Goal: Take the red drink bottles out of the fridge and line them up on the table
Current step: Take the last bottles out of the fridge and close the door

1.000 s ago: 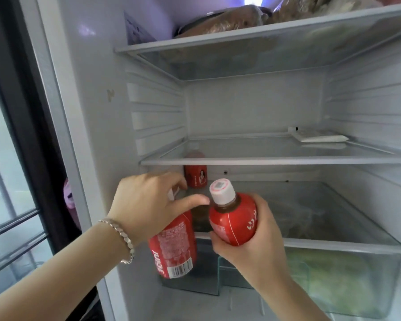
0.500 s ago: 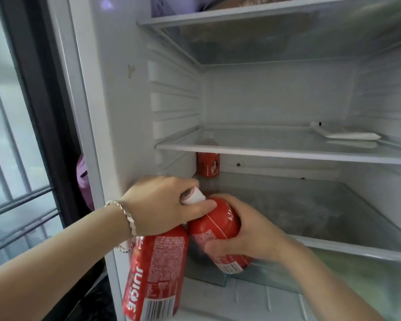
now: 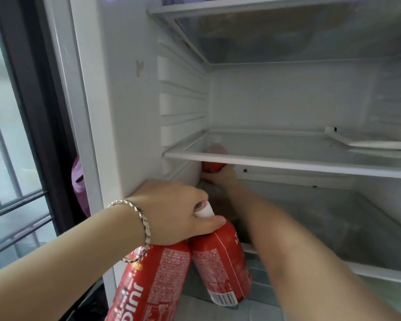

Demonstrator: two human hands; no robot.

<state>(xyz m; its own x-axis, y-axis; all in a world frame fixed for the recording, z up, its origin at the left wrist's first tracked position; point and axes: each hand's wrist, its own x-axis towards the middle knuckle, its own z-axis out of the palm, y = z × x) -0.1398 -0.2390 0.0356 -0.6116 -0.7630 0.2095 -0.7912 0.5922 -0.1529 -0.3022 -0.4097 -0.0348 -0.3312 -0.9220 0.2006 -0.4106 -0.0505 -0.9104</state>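
Fingers [image 3: 190, 195] of the left hand [image 3: 171, 209] clamped two red bottles [image 3: 153, 274]; the right hand [image 3: 220, 178] touched the third bottle [image 3: 213, 166] (grip unclear), pull-out seemingly next.

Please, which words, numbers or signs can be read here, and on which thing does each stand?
"JUIC": white letters along the left red bottle; the rest is cut off.
Fine print on both held bottles: too small to read.
Barcode on the right red bottle: digits blurred.
Back red bottle: nothing readable.
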